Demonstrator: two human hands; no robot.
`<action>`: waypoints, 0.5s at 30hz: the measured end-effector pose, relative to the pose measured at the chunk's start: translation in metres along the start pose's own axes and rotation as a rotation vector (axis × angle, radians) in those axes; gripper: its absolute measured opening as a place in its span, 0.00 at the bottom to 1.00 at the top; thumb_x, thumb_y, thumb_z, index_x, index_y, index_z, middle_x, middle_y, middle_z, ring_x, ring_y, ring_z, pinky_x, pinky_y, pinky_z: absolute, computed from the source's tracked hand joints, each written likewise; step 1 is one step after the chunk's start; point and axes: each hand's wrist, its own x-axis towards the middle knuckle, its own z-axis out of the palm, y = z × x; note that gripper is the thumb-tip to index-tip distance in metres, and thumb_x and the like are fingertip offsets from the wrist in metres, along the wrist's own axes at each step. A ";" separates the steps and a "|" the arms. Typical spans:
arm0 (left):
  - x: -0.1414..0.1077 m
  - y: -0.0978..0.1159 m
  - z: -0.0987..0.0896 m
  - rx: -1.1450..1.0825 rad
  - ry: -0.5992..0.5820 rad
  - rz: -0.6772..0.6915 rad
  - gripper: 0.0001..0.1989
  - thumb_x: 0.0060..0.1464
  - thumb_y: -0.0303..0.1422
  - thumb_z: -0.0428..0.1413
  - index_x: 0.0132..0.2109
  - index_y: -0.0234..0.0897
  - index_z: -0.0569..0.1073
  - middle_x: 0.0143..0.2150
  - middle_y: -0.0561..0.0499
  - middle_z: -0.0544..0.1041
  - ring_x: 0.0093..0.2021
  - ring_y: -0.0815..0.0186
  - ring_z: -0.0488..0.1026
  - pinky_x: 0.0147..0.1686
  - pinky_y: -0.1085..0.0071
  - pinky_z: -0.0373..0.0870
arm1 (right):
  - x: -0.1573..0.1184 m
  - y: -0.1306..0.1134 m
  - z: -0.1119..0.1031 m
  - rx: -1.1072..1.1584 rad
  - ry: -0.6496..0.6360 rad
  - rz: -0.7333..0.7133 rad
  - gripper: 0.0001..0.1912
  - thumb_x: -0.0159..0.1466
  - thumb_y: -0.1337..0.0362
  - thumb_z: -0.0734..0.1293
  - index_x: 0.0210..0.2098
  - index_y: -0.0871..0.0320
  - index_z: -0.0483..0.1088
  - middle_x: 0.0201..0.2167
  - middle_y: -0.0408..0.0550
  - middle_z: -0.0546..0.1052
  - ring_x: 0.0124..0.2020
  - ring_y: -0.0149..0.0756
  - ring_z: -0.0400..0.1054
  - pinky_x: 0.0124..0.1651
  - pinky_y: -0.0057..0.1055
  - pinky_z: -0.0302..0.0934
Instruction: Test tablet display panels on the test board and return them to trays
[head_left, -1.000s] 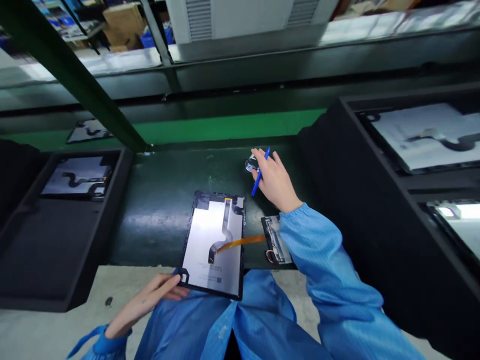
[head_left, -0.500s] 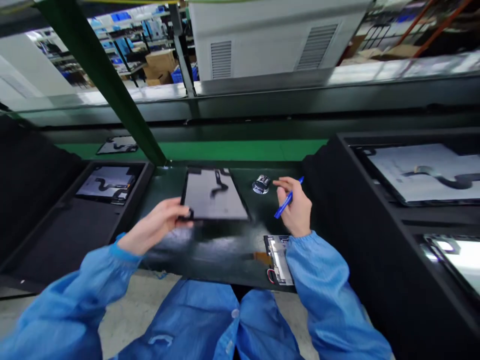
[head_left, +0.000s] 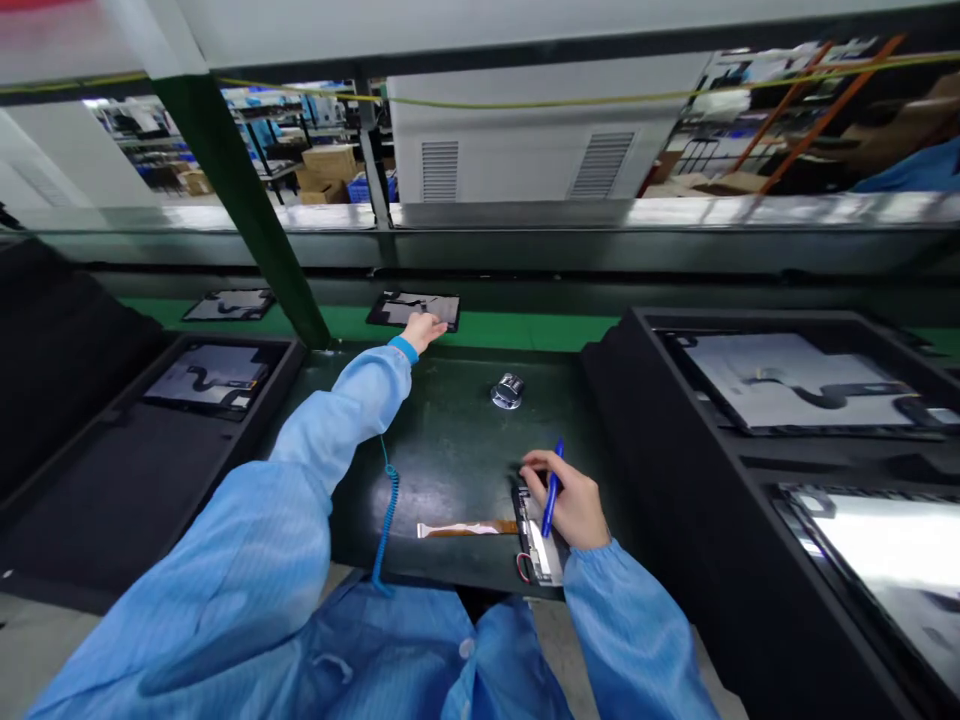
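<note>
My left hand [head_left: 424,330] reaches to the green strip behind the worktop, its fingers on the near edge of a flat panel [head_left: 397,308] with a dark ribbon cable. The fingertips are partly hidden, so its grip is hard to read. In my right hand [head_left: 574,500] a blue pen [head_left: 553,490] is tucked between the fingers. That hand is over the top end of a small silver module [head_left: 541,545] near the front edge of the worktop. An orange and white flex strip [head_left: 457,529] runs left from the module. A shiny metal round object [head_left: 508,392] stands mid-table.
Black foam-lined trays with panels flank the worktop: left tray [head_left: 75,470], right tray [head_left: 637,440]. Another panel [head_left: 229,304] lies on the strip behind a green post [head_left: 247,210]. A coiled blue cord [head_left: 388,520] hangs by my left sleeve.
My left hand has carried the panel from above the worktop away to the green strip. My right hand has come nearer, from beside the metal object to the silver module.
</note>
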 end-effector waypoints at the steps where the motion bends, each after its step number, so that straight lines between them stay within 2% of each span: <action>1: -0.008 0.002 -0.010 0.012 -0.001 -0.018 0.18 0.63 0.36 0.58 0.58 0.35 0.71 0.56 0.43 0.74 0.50 0.58 0.76 0.48 0.56 0.77 | -0.003 -0.002 -0.001 0.005 -0.030 -0.016 0.09 0.66 0.56 0.64 0.39 0.52 0.74 0.33 0.46 0.83 0.34 0.42 0.80 0.41 0.36 0.75; 4: -0.047 0.013 -0.061 0.055 0.016 -0.088 0.10 0.59 0.20 0.56 0.48 0.24 0.75 0.47 0.34 0.78 0.47 0.57 0.79 0.45 0.62 0.78 | -0.011 -0.007 -0.002 0.013 -0.138 -0.068 0.09 0.65 0.56 0.66 0.41 0.51 0.74 0.35 0.45 0.84 0.35 0.43 0.81 0.42 0.37 0.76; 7: -0.095 0.030 -0.136 0.053 0.123 -0.086 0.08 0.54 0.15 0.55 0.39 0.22 0.76 0.41 0.30 0.80 0.45 0.53 0.81 0.44 0.61 0.79 | -0.016 -0.005 -0.002 -0.024 -0.208 -0.110 0.12 0.66 0.53 0.67 0.44 0.50 0.74 0.38 0.45 0.84 0.36 0.44 0.82 0.41 0.37 0.78; 9: -0.123 0.044 -0.191 0.040 0.289 -0.019 0.08 0.54 0.16 0.55 0.40 0.24 0.77 0.39 0.34 0.80 0.43 0.56 0.81 0.44 0.62 0.79 | -0.018 -0.001 0.000 -0.047 -0.238 -0.149 0.14 0.66 0.50 0.66 0.47 0.49 0.73 0.39 0.44 0.84 0.36 0.45 0.82 0.40 0.38 0.78; 12: -0.151 0.065 -0.265 0.035 0.625 0.101 0.08 0.58 0.19 0.55 0.44 0.27 0.76 0.36 0.44 0.78 0.36 0.65 0.78 0.39 0.68 0.79 | -0.021 0.005 0.002 -0.057 -0.274 -0.215 0.16 0.67 0.48 0.65 0.50 0.47 0.72 0.40 0.43 0.84 0.35 0.45 0.82 0.37 0.37 0.79; 14: -0.156 0.077 -0.302 0.033 0.798 0.148 0.11 0.62 0.28 0.58 0.51 0.31 0.74 0.44 0.46 0.77 0.39 0.66 0.77 0.39 0.66 0.78 | -0.022 0.007 0.003 -0.066 -0.319 -0.238 0.16 0.67 0.48 0.66 0.51 0.46 0.71 0.41 0.41 0.84 0.35 0.44 0.82 0.37 0.36 0.79; 15: -0.155 0.081 -0.315 0.033 0.842 0.160 0.14 0.63 0.33 0.58 0.54 0.33 0.73 0.48 0.45 0.76 0.42 0.64 0.77 0.40 0.63 0.78 | -0.022 0.008 0.003 -0.070 -0.343 -0.243 0.16 0.67 0.48 0.66 0.51 0.45 0.71 0.41 0.41 0.84 0.35 0.43 0.82 0.37 0.35 0.79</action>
